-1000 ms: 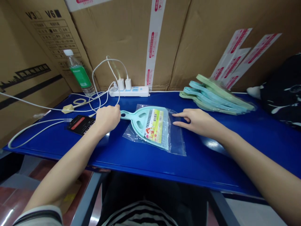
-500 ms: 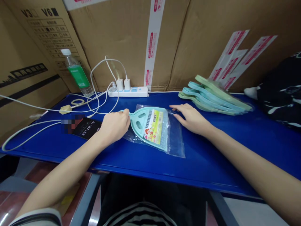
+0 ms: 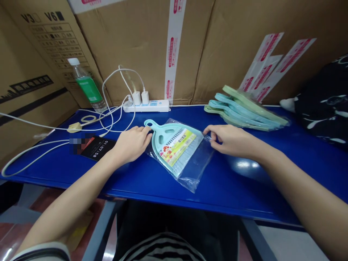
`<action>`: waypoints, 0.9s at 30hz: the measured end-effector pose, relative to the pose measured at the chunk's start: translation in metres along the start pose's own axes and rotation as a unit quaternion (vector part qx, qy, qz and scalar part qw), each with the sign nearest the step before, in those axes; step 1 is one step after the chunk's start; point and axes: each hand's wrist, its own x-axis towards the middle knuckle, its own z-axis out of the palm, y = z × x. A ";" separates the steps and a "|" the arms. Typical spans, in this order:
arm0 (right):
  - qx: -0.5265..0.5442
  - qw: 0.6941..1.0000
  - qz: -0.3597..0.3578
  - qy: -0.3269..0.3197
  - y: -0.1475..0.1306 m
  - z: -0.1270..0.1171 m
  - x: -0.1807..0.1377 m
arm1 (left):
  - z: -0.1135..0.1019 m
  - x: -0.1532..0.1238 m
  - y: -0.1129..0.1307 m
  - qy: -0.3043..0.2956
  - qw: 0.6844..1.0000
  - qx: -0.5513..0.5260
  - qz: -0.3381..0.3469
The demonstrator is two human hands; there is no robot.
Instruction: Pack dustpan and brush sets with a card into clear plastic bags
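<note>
We have both hands on the blue table, working one item between them. Left hand is curled against the near-left edge of the clear bag, fingers closed at the base of the dustpan's handle — it looks like a pinch on pan and plastic together, though the exact contact is hidden by the knuckles. Right hand pinches the bag's far-right corner between thumb and fingertips.

The dustpan, pale teal with a printed label, lies between the hands, mostly inside the bag, its handle loop poking out just past the left hand.

Change from half a second ago: the right hand lay flat on the plastic, now it grips the corner; pan and bag have swung so the bag's free end points toward us. We judge the pan is being seated or squared up in its bag — not finished, since the handle is outside.

Beyond the right hand: a stack of more dustpans. Left of the left hand: a phone showing a timer, cables, a power strip, a water bottle.
</note>
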 end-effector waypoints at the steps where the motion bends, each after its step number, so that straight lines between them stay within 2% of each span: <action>1: -0.004 1.000 -0.009 0.006 -0.001 0.000 0.000 | 0.000 0.000 0.000 -0.002 1.000 -0.005 0.009; 6: 0.001 0.999 -0.048 0.016 -0.008 -0.001 0.002 | 0.000 0.001 -0.001 0.009 0.998 -0.025 0.053; 12: 0.015 0.990 -0.135 0.041 -0.011 -0.003 0.004 | 0.006 0.003 -0.004 0.020 0.996 -0.040 0.074; 16: 0.025 0.988 -0.143 0.041 -0.015 -0.004 0.004 | 0.008 0.003 -0.005 0.017 0.995 -0.049 0.082; 24: 0.054 0.996 -0.036 0.060 -0.011 0.003 0.007 | 0.006 0.001 -0.003 0.029 0.993 -0.056 0.097; 27: 0.100 0.994 0.028 0.034 -0.010 0.006 0.009 | 0.007 0.001 -0.004 0.039 0.989 -0.068 0.122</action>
